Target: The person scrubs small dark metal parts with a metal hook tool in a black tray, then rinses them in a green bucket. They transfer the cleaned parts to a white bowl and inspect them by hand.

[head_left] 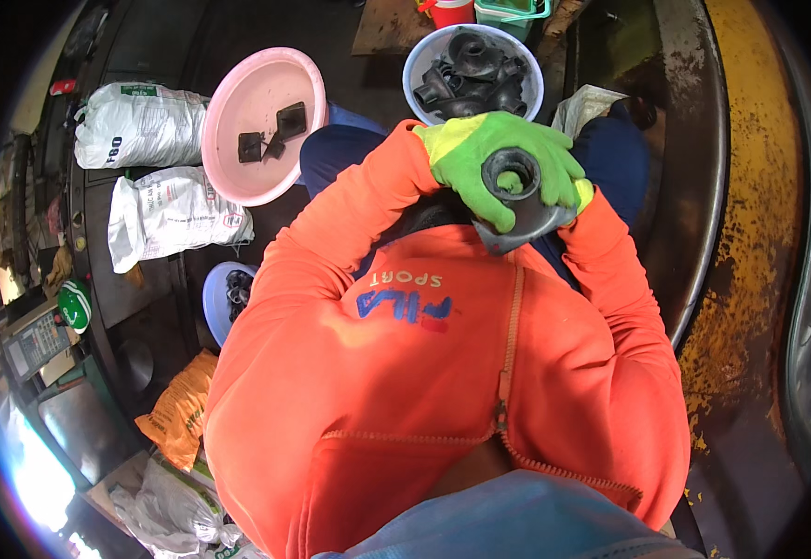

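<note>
Both my hands wear bright green gloves and meet in front of my chest, above my orange zip jacket. My left hand (475,154) wraps over a black moulded part (523,224) with a round collar on top and a flat grey flange below. My right hand (581,193) grips the same part from the right side and is mostly hidden behind it. Just beyond my hands, a white basin (421,65) holds several similar black parts.
A pink basin (238,177) with a few flat black pieces sits at the upper left. A small blue basin (212,303) of black pieces lies by my left elbow. White sacks (140,126) and an orange bag (182,405) line the left. A worn yellow metal surface (750,233) curves along the right.
</note>
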A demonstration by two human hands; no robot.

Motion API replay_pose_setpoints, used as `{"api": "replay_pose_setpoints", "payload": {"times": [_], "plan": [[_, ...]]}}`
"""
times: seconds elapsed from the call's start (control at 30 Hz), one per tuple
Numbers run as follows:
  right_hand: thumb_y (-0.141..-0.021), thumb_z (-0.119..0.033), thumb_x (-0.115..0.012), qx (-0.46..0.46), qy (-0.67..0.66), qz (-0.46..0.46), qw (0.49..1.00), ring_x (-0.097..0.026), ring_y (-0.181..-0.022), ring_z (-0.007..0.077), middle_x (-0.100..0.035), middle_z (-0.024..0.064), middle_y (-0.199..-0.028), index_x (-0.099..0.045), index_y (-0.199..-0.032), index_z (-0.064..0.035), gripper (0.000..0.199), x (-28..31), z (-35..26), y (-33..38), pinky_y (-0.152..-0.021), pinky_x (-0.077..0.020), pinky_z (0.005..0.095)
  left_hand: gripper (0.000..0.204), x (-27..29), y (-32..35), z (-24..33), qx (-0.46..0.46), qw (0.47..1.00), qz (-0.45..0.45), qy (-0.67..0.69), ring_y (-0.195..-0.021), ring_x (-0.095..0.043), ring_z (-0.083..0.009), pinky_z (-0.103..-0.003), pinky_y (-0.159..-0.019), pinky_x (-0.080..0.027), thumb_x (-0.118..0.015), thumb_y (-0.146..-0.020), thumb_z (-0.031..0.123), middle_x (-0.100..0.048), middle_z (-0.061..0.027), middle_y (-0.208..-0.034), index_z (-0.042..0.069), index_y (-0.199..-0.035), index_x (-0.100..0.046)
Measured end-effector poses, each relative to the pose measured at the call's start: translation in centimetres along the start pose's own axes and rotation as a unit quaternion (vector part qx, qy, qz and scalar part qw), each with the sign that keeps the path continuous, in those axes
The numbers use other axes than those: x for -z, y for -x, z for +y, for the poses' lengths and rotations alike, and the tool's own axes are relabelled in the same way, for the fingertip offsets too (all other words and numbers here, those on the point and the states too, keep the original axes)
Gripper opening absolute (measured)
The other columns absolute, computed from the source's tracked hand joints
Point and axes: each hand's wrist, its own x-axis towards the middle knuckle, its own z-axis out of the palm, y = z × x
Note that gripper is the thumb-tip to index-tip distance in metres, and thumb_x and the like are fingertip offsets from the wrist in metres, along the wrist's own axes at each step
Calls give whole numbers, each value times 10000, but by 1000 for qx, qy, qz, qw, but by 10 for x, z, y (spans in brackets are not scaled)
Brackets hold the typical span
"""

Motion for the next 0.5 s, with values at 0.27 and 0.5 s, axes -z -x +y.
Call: {"api": "replay_pose_setpoints", "payload": {"times": [0.27,0.5], "plan": [[-782,-135,-683,-6,-184,197,963,-522,-1157,215,-534,79,-1244,-434,-1306,-62,584,-17,3,-19,-970,-432,346,407,14,10,12,35,964,154,-215,-1173,-519,-305,-488,-1090,-252,-758,-643,151,-617,-123,-1169,73,-1015,-611],[-708,-202,-742,66,247,131,958,-559,-1113,223,-578,56,-1197,-544,-1215,-103,553,-8,-11,-23,-927,-459,346,416,7,17,9,24,966,182,-183,-1139,-549,-303,-480,-1069,-296,-755,-641,136,-621,-142,-1159,53,-1024,-613]]}}
